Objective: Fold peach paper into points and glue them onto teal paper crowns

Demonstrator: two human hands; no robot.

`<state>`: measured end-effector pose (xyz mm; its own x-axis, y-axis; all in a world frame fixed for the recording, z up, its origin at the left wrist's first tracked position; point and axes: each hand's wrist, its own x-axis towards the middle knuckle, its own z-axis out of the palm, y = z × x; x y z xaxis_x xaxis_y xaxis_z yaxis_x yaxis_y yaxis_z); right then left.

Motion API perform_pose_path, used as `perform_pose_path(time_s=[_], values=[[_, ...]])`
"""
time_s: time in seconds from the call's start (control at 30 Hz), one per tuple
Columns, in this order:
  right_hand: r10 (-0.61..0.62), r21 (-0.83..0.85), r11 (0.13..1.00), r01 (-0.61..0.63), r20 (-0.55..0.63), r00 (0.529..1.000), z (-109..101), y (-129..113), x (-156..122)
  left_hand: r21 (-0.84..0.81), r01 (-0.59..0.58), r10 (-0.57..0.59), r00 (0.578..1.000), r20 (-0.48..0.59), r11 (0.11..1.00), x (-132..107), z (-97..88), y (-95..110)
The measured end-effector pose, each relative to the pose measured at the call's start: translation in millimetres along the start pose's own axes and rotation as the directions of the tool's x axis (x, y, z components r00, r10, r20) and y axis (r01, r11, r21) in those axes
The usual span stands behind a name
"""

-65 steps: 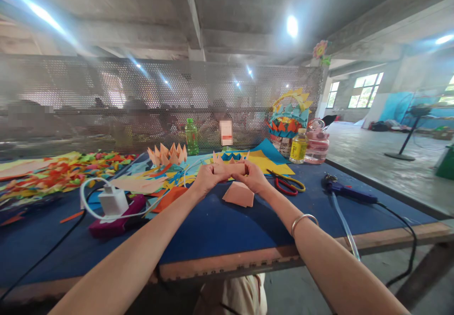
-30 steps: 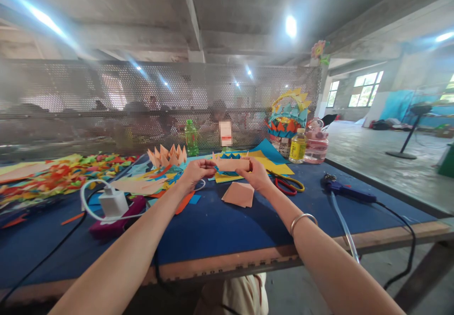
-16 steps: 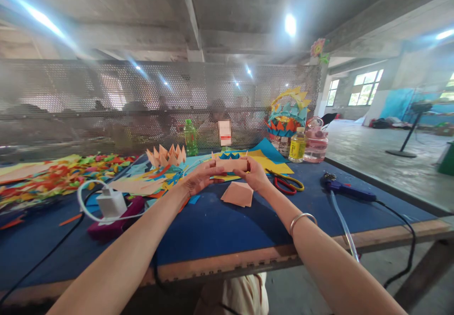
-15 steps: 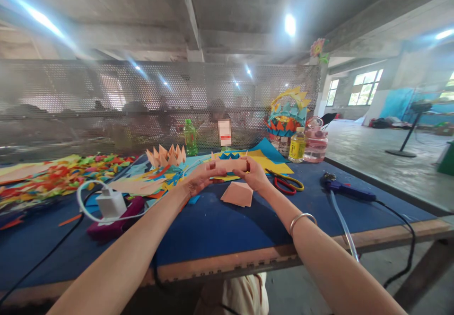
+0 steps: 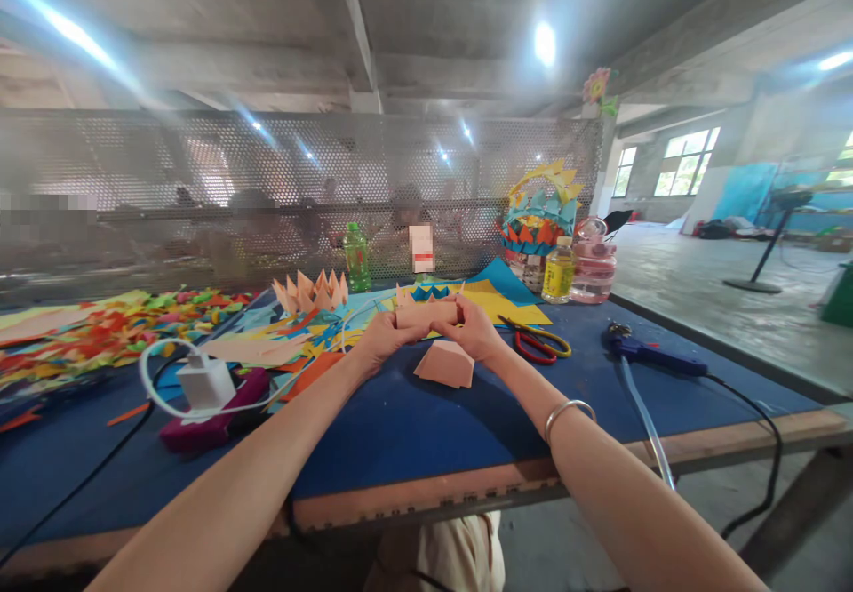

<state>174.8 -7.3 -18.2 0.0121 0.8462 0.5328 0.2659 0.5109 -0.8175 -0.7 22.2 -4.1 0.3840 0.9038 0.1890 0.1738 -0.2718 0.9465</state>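
Both my hands hold a small folded strip of peach paper (image 5: 426,313) above the blue table (image 5: 413,423). My left hand (image 5: 386,340) pinches its left end, and my right hand (image 5: 474,332) pinches its right end, fingers closed. Just below them a stack of peach paper pieces (image 5: 445,364) lies on the table. A peach paper crown with points (image 5: 312,291) stands further back to the left.
Red-handled scissors (image 5: 539,344) and a blue glue gun (image 5: 649,360) with its cable lie to the right. A white charger (image 5: 205,381) rests on a magenta object at left. Coloured paper scraps (image 5: 99,330), bottles (image 5: 558,272) and a paper basket (image 5: 541,223) stand before a perforated screen.
My left hand opened and reached along the strip, then came back to pinch its left end. The strip stayed at about the same height.
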Motion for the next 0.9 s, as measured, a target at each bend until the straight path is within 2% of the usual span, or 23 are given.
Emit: perform_pose_path(time_s=[0.23,0.47,0.73,0.9], values=[[-0.011,-0.02,1.0,0.011,0.016,1.0,-0.7,3.2,0.5,0.064,0.008,-0.008,1.0,-0.005,0.998,1.6,0.0,-2.2],[-0.009,-0.009,1.0,0.01,0.055,0.998,1.0,9.2,1.0,0.106,0.071,-0.07,0.997,-0.011,0.992,2.8,-3.7,-2.9],[0.003,0.011,1.0,-0.005,0.112,0.994,0.3,3.4,-1.9,0.088,0.153,-0.156,0.987,0.025,0.984,8.8,-16.4,0.9],[0.007,0.014,1.0,-0.009,0.097,0.995,-0.1,1.8,-0.8,0.068,0.173,-0.175,0.984,0.031,0.983,9.2,-21.6,5.3]])
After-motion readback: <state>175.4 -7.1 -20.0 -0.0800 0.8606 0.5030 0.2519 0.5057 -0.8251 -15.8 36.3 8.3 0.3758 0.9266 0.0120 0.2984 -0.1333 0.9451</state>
